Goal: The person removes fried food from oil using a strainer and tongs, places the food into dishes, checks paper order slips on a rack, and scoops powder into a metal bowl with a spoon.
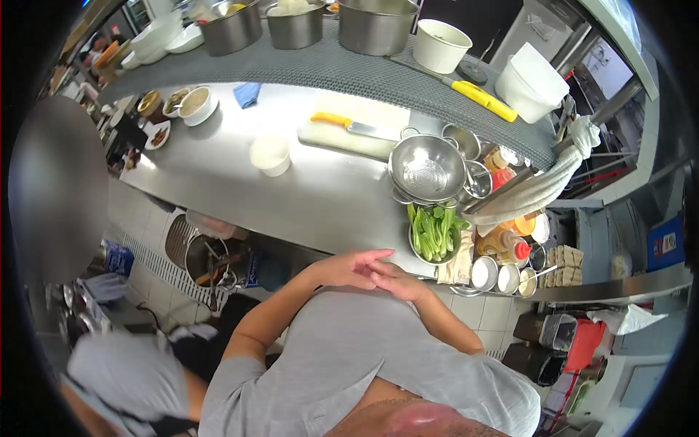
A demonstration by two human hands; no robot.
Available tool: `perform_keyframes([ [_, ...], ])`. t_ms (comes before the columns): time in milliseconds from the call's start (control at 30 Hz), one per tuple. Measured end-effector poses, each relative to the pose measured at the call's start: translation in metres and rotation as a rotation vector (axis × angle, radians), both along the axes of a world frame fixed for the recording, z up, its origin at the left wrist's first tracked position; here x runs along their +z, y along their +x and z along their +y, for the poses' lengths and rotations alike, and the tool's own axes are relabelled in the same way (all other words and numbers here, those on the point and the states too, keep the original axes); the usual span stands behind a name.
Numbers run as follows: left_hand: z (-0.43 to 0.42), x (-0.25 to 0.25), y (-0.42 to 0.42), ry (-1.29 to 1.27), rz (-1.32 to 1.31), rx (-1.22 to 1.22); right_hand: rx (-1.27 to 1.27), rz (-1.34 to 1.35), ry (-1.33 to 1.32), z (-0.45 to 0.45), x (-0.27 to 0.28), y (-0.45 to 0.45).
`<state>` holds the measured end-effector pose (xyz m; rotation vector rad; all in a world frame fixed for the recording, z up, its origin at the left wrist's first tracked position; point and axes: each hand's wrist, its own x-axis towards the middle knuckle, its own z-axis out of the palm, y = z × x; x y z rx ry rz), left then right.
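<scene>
My left hand (348, 269) and my right hand (398, 280) meet in front of my grey shirt, at the front edge of the steel counter (320, 211). Their fingers touch and partly overlap; some left fingers are stretched out. Neither holds anything that I can see. Nearest my right hand is a bowl of green leafy vegetables (435, 234). Behind it sits a steel colander (427, 169). Farther back, a knife with an orange handle (332, 119) lies on a white cutting board (342, 140). A white tub (270, 155) stands left of the board.
A shelf (291, 67) above the counter holds steel pots (377, 28), white tubs and a yellow-handled knife (483, 100). Sauce bottles (518, 251) and small containers crowd the right. A blue cloth (247, 94) lies at the back. Another person (131, 371) stands at my left.
</scene>
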<state>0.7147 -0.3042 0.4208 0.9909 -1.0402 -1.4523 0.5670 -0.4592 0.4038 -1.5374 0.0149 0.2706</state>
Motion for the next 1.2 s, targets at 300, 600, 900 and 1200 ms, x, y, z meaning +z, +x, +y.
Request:
perform_keyframes([
  [300, 0.051, -0.013, 0.097, 0.129, -0.066, 0.343, -1.649, -0.517, -0.502, -0.169, 0.088, -0.045],
  [600, 0.086, -0.009, 0.148, 0.156, -0.08, 0.357, -1.754, -0.479, -1.298, -0.272, 0.08, -0.031],
  [900, 0.103, -0.002, 0.157, 0.156, -0.102, 0.41, -1.408, 0.069, -0.897, -0.228, 0.1, -0.052],
  [1200, 0.111, 0.006, 0.129, 0.152, -0.105, 0.474, -0.876, 0.624, -1.516, -0.111, 0.158, -0.028],
])
